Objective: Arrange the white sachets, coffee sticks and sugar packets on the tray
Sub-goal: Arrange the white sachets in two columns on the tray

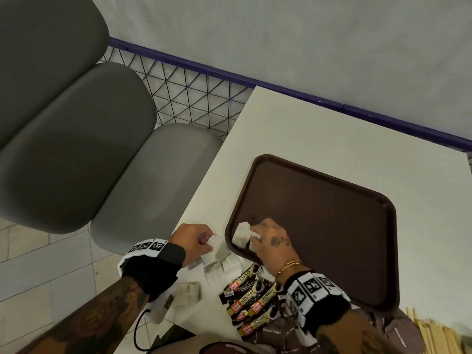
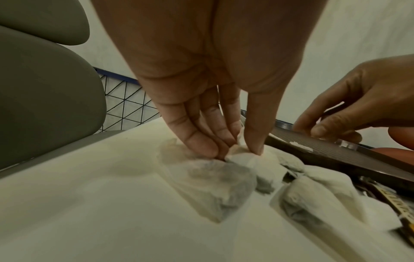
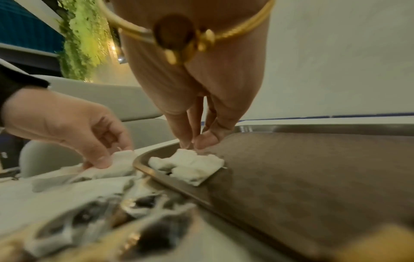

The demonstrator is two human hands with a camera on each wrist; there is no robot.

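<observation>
Beside tray (image 1: 332, 200): coffee sticks (image 1: 251, 302), sugar packets (image 1: 281, 333) (partly under right wrist)

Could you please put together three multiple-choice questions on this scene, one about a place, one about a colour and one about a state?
1. Where do the coffee sticks lie?
A. on the table beside the tray
B. in the middle of the tray
C. on the grey seat

2. What colour is the tray?
A. white
B. dark brown
C. blue

3. What is the left hand doing?
A. lying flat on the tray
B. holding a coffee stick
C. pinching a white sachet on the table

Answers:
1. A, the sticks rest on the table by the tray's near corner.
2. B, its whole surface is dark brown.
3. C, thumb and fingers close on a sachet off the tray, while the right hand sets another sachet on the tray.
</observation>
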